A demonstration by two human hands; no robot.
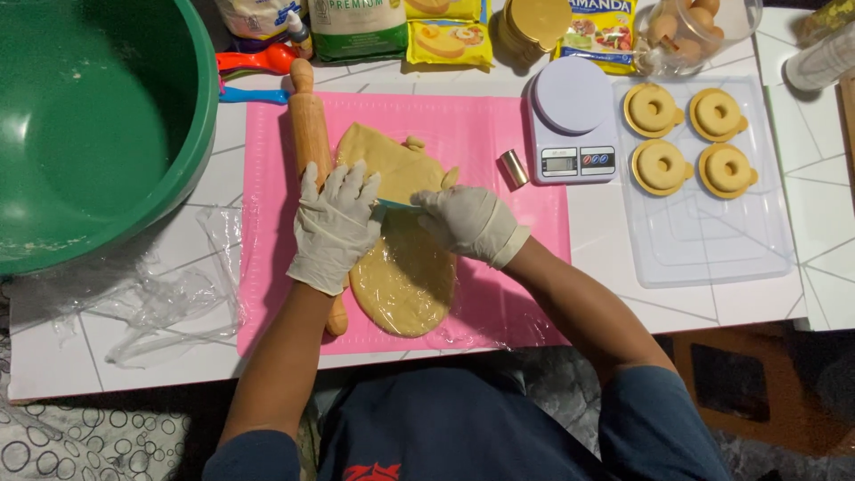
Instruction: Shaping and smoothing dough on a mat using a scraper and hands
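Observation, head view: flattened sheet of pale yellow dough (405, 276) lies at centre frame on a pink silicone mat (525, 267), running from just above the hands down toward the lower edge of the mat; it appears to sit under or on a clear plastic film, hard to tell which from the glare. Left hand (334, 227), in a white glove, is spread flat, fingers resting on the upper left part of the dough beside the wooden rolling pin (313, 142), which lies lengthwise along the dough's left edge, partly under that hand. Right hand (468, 223), gloved, is curled and pinching a thin blue-green scraper or card (396, 205) held across the dough between the two hands. Judgement: dough is soft, light, pliable, likely to tear or stretch if lifted by one edge; best supported from beneath with flat fingers or the scraper, not gripped. Surroundings: large green bowl (98, 134) upper left; crumpled plastic wrap (160, 303) lower left; small metal cylinder cutter (514, 168) just right of the dough; white kitchen scale (573, 120) upper centre; clear tray (704, 240) at right carrying four ring-shaped dough pieces (653, 110) on gold discs. The rolling pin crowds the left side; right side of the mat is freer.
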